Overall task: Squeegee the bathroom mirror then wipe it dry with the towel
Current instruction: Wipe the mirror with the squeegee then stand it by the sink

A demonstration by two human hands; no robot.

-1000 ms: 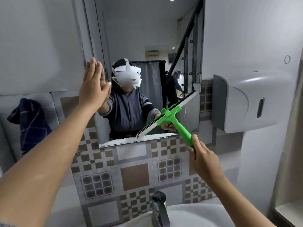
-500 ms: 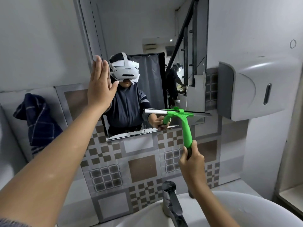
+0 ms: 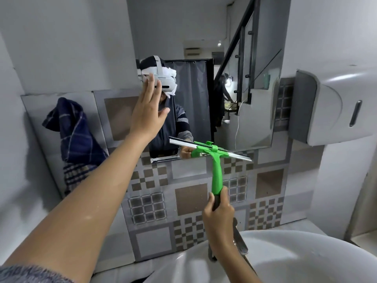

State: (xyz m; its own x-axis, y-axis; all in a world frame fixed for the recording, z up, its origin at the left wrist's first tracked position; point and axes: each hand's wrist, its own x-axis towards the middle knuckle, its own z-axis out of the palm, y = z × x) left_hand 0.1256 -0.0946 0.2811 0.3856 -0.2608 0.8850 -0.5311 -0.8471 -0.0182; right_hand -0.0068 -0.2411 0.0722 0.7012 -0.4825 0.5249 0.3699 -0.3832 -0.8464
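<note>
1. So, the right hand is wrapping closed around the lower, dark end of the green squeegee, thumb lying up along the handle, forearm coming up from the bottom right over the sink.
2. That squeegee is standing handle-down with its blade sitting across the bottom edge of the mirror, tilting slightly down to the right, the right end hanging over the patterned tiles.
3. Meanwhile the left hand is spreading flat and open, fingers together and pointing up, thumb sticking out right. It's holding nothing, and looks like it's pressing on the mirror's left edge, though I can't tell actual contact for sure.
4. Left arm is stretching out long from the bottom left corner.
5. Dark blue plaid towel is hanging on the wall left of the mirror, well clear of both hands.
</note>
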